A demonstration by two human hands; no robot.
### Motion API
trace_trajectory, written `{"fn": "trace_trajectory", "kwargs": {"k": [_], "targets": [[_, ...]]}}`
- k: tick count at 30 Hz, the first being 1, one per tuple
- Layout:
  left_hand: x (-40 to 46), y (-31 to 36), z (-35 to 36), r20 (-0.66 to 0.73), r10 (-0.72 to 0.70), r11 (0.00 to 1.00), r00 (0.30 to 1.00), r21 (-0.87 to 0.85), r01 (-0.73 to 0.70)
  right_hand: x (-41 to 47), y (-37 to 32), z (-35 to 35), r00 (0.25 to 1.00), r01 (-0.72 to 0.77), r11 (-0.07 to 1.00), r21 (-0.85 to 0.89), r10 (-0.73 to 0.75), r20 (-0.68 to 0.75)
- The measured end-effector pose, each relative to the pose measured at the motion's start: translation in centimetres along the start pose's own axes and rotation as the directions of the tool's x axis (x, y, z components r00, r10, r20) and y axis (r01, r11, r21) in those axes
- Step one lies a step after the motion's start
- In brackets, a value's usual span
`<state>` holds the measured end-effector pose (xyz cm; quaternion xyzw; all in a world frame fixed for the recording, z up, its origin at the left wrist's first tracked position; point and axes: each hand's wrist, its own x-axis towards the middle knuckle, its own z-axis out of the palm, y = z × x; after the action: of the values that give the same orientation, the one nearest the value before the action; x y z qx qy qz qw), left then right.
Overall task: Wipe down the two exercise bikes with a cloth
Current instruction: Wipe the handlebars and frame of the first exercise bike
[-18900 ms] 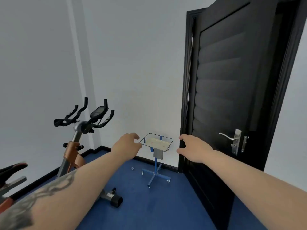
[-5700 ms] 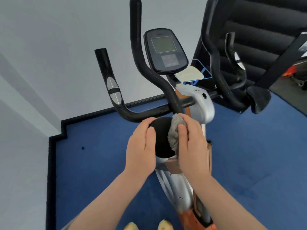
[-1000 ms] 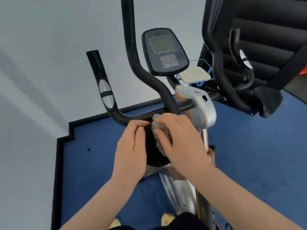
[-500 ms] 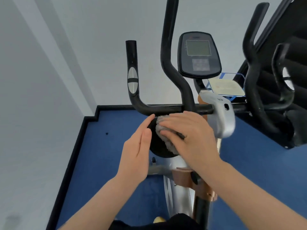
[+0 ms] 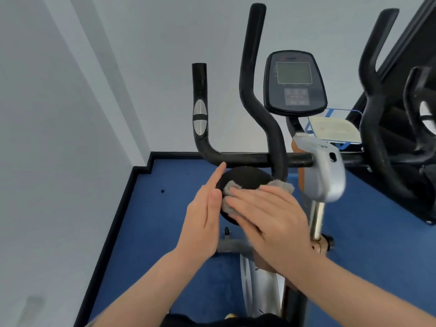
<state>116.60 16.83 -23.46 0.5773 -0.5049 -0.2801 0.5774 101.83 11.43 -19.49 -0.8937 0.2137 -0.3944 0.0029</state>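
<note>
In the middle of the frame, the right hand point(image 5: 266, 215) is pressing a gray cloth point(image 5: 230, 193) flat on a round black pad point(image 5: 245, 179) of the exercise bike point(image 5: 328, 175), fingers straight. The left hand point(image 5: 203, 220) is resting straight fingers on the pad's left edge, just beside the cloth. The bike's screen point(image 5: 293, 81) is sitting at the upper right.

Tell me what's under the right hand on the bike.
A grey cloth lies under the right hand, pressed flat onto the round black pad. Only the cloth's edges show; the pad's lower part is covered.
</note>
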Motion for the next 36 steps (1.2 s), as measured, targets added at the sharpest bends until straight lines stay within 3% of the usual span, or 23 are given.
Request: {"fn": "trace_trajectory", "kwargs": {"k": [2, 7, 11, 12, 14, 16, 17, 22, 26, 32, 36], "targets": [[0.2, 0.0, -0.2, -0.002, 0.002, 1.0, 1.0, 0.016, -0.002, 1.1, 1.4, -0.4, 0.989, 0.144, 0.989, -0.042, -0.142, 0.034], [0.1, 0.6, 0.6, -0.058, 0.035, 0.999, 0.998, -0.016, -0.036, 2.3, 0.9, 0.8, 1.0, -0.021, 0.998, 0.067, 0.022, -0.018], [0.3, 1.1, 0.1, -0.048, -0.001, 1.0, 0.999, 0.029, 0.002, 1.7, 1.7, -0.7, 0.983, 0.155, 0.988, 0.013, -0.156, 0.096], [0.5, 1.3, -0.1, -0.046, 0.013, 0.998, 0.999, 0.055, -0.01, 2.9, 2.1, -1.0, 0.985, 0.145, 0.989, -0.005, -0.144, 0.098], [1.0, 1.9, -0.1, -0.043, 0.034, 0.996, 0.999, 0.089, -0.031, 5.0, 2.2, -0.8, 0.997, -0.053, 0.999, 0.008, 0.052, 0.062], [1.6, 2.6, 0.1, -0.044, 0.013, 0.995, 0.999, 0.1, -0.009, 6.0, 1.6, -0.2, 0.952, -0.293, 0.954, 0.06, 0.285, 0.114], [1.8, 2.8, 0.3, -0.041, 0.006, 0.993, 0.999, 0.114, -0.001, 5.7, 1.3, -0.2, 0.932, -0.341, 0.938, 0.058, 0.329, 0.153], [1.9, 2.5, 0.4, -0.046, 0.016, 0.984, 0.999, 0.177, -0.008, 3.8, 0.6, -1.8, 0.928, -0.319, 0.947, -0.03, 0.319, 0.194], [1.8, 2.7, 0.9, -0.079, -0.043, 0.985, 0.996, 0.164, 0.056, 6.8, 1.7, -0.4, 0.851, -0.428, 0.903, 0.026, 0.393, 0.348], [1.8, 2.7, 0.7, -0.065, -0.019, 0.981, 0.998, 0.191, 0.031, 3.5, 1.0, -2.0, 0.923, -0.312, 0.95, 0.002, 0.302, 0.238], [1.8, 2.4, 1.0, -0.097, -0.03, 0.985, 0.995, 0.167, 0.046, 5.3, 1.4, -0.3, 0.843, -0.51, 0.856, 0.089, 0.476, 0.252]]}}
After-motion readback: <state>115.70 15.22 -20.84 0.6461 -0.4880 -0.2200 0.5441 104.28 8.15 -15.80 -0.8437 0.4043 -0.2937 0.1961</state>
